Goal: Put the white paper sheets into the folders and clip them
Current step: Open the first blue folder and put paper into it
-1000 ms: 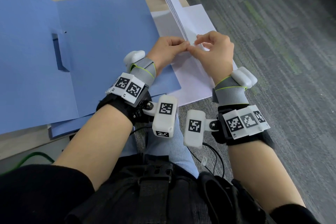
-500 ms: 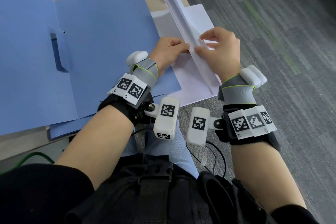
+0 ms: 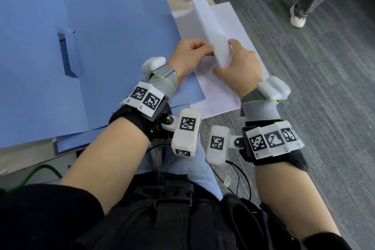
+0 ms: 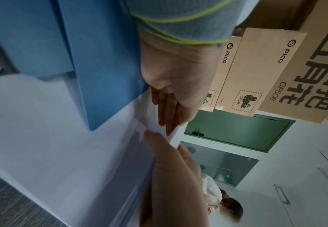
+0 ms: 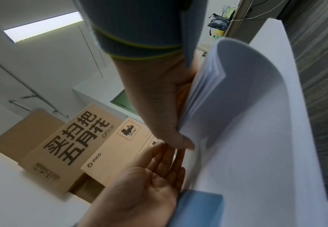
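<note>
- At the right edge of the desk (image 3: 24,160), both hands meet on a lifted batch of white paper sheets (image 3: 211,26) that stands on edge and tilts away toward the far end of the desk.
- Left hand (image 3: 189,57): the grip is closed on the near end of the lifted sheets, fingers curled in the head view; the left wrist view shows its fingers (image 4: 166,110) laid flat along one face of the sheets.
- Right hand (image 3: 241,69): its grip holds the same end from the other side, thumb on one face and fingers behind; in the right wrist view the sheets (image 5: 236,107) bow outward in a curve past the palm.
- Under the hands, a flat stack of white paper (image 3: 221,95) lies on the desk, its right part overhanging the desk edge above the grey carpet (image 3: 324,107).
- An open blue folder (image 3: 113,46) lies spread just left of that stack, touching or overlapping its left edge; a cut flap shows on the folder's left half.
- More blue folders (image 3: 69,142) lie beneath the open one, their near edges sticking out.
- Cardboard boxes (image 4: 256,73) printed with "PICO" show in both wrist views.
- Another person's striped trouser leg and white shoe (image 3: 297,19) stand on the carpet at upper right.
</note>
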Demonstrator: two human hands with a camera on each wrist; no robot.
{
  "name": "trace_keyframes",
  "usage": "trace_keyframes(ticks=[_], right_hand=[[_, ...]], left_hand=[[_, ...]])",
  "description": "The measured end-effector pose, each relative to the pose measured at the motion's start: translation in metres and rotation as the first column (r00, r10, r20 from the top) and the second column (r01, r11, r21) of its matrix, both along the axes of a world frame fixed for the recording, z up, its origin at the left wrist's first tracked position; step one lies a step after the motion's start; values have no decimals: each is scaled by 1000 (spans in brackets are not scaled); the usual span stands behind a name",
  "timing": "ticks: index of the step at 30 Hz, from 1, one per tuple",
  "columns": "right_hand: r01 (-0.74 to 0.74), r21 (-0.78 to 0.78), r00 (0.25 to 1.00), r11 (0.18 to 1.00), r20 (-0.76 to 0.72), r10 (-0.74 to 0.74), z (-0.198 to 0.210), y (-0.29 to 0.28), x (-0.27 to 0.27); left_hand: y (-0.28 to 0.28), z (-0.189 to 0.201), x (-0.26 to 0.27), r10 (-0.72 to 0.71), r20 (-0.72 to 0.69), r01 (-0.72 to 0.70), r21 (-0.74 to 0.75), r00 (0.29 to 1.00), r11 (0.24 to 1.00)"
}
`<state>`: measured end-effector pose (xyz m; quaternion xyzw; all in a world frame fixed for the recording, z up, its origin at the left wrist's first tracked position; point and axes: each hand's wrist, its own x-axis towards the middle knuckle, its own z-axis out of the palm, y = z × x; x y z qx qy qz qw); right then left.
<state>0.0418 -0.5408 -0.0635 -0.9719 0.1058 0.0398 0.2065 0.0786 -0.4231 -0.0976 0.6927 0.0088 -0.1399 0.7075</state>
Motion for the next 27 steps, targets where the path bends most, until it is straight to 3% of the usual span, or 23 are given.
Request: trace_keyframes(ticks=[4,7,10,12,15,18,20,23,25,27], right_hand=[[139,16,990,990,-39,-138,5,-2,6],[233,33,972,972,32,-234,13,-1,10],[269,21,956,963,118,-269,25,6,11],[269,21,948,963,171,-268,34,10,9],[296,45,917,954,267,-297,48,18,5],[297,104,869,949,382,-314,59,30,-3],[243,156,806,957,516,-289,65,37,-10],[109,228,656,967,714,-242,69,46,-14],[21,288,545,957,800,-253,73,54,-15],[-56,344,486,937,829,-276,76,64,-16]], left_hand=[[5,9,-1,-12,40,16,-90,999,996],[22,24,-1,69,93,-58,-116,993,992],[41,40,-2,154,216,-160,13,964,987],[54,46,-6,133,251,-176,155,959,972],[71,45,-11,115,233,-196,362,966,911],[91,39,-15,119,186,-191,444,975,875],[101,36,-19,99,98,-134,460,990,878],[108,27,-24,53,11,-52,471,999,881],[112,26,-28,70,-14,-57,443,997,895],[116,27,-29,107,27,-109,358,994,927]])
